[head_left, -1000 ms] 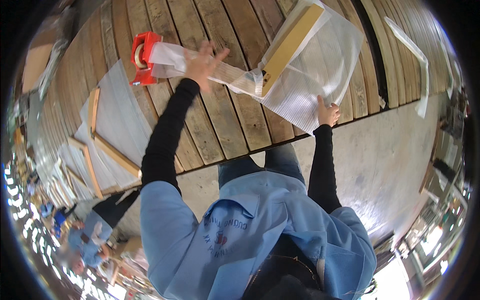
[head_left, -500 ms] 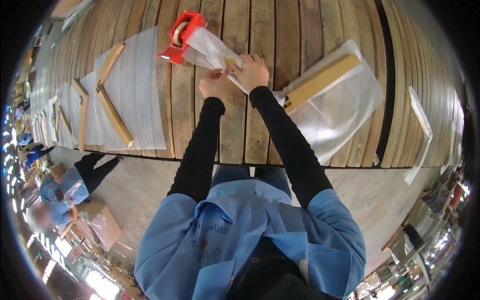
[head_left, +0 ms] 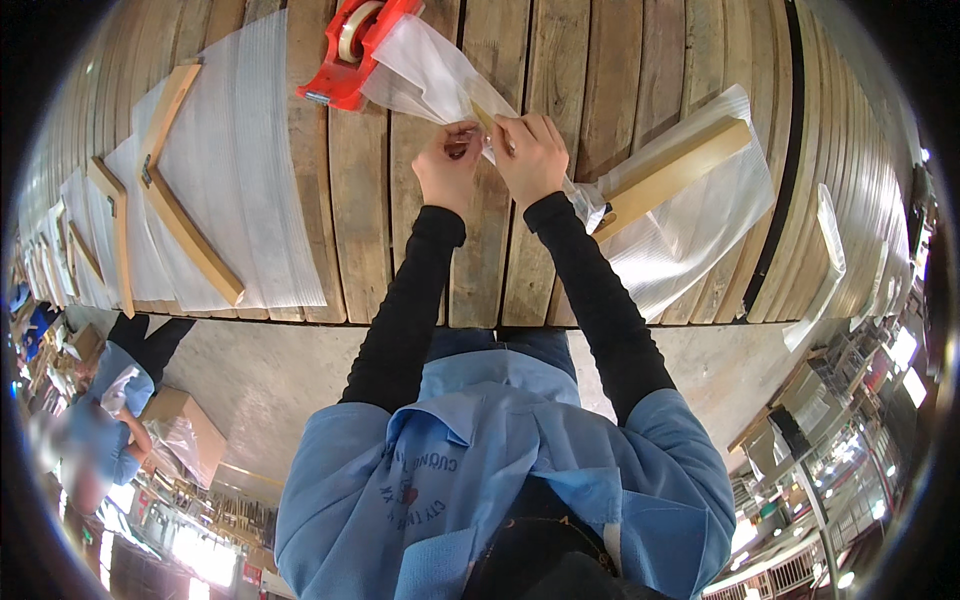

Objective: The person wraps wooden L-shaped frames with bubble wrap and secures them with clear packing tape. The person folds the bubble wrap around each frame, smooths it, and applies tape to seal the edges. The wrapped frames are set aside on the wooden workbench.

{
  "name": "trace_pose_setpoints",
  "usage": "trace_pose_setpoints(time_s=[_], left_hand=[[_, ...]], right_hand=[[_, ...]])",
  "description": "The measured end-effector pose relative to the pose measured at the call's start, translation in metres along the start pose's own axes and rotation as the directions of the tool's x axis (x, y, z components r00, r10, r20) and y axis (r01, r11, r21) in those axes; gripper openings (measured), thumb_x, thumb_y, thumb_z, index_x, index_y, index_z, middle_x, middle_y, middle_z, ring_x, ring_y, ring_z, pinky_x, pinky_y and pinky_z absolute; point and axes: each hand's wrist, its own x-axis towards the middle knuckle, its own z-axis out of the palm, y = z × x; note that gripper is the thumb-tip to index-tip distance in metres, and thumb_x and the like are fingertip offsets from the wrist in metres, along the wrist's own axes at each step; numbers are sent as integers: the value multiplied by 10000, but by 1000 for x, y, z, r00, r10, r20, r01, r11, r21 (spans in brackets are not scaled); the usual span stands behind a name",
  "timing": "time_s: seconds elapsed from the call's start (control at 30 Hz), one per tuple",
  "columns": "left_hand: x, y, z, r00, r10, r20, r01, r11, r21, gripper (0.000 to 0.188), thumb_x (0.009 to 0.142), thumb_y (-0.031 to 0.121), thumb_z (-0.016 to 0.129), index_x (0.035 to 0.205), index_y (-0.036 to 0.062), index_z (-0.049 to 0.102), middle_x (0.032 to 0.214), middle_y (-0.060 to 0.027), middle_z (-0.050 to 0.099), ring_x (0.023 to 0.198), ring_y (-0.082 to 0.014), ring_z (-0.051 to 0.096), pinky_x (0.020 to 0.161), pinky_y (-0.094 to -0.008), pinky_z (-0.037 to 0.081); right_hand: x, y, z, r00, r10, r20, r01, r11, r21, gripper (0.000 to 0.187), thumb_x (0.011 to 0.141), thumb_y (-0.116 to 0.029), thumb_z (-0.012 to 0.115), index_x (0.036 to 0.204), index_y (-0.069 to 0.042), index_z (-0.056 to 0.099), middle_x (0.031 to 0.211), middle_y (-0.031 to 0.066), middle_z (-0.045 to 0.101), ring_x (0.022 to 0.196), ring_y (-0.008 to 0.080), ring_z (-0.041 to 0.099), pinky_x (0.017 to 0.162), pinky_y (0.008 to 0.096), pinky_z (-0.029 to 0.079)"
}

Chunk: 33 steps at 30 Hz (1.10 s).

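Note:
My left hand (head_left: 447,168) is closed in a pinch at the near edge of a white foam sheet (head_left: 430,85). Right beside it, my right hand (head_left: 533,158) has its fingers bent and pressed on the same sheet. The sheet is folded around a piece of wood, of which a small bit shows between the hands. To the right, a light wooden bar (head_left: 680,172) with dark metal at its near end lies on another spread of foam (head_left: 690,235). Touching the far left end of the wrapped foam is a red tape dispenser (head_left: 378,25) with a roll of tape.
On the left of the slatted wooden table (head_left: 360,230), several hinged wooden pieces (head_left: 195,240) lie on foam sheets (head_left: 255,180). A dark gap (head_left: 783,190) crosses the table at right, with a foam strip (head_left: 828,260) beyond. A person (head_left: 115,400) stands near a cardboard box (head_left: 185,430) at lower left.
My hands have come closer together at the foam's near edge, the left one now turned inward. The whole view has shifted, with the dispenser nearer the top edge.

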Motion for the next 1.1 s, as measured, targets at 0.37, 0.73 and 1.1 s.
trace_pose_setpoints(time_s=[0.37, 0.73, 1.1], left_hand=[[21, -21, 10, 990, -126, -61, 98, 934, -343, 270, 856, 59, 818, 996, -12, 598, 848, -77, 683, 686, -97, 647, 579, -272, 570], [51, -3, -35, 648, 723, 239, -749, 550, 369, 276, 879, 99, 758, 1140, 188, 733, 1239, 29, 680, 1132, -209, 625, 909, -378, 512], [116, -4, -49, 288, 673, 681, -956, 159, 247, 131, 857, 336, 773, 987, 343, 758, 1219, 165, 670, 1194, -135, 576, 998, -419, 429]], right_hand=[[-17, -10, 6, 999, -13, 46, 16, 998, -53, 188, 810, -99, 786, 996, -117, 766, 860, 37, 617, 814, 264, 626, 713, 395, 505], [-25, -2, 15, 999, -31, 13, 32, 991, -127, 227, 783, -107, 781, 1000, -163, 744, 857, 21, 571, 828, 246, 609, 711, 394, 476], [-35, -15, 0, 995, -59, 78, 79, 955, -287, 205, 836, -206, 810, 1035, -201, 759, 969, -21, 632, 945, 191, 584, 900, 414, 402]])
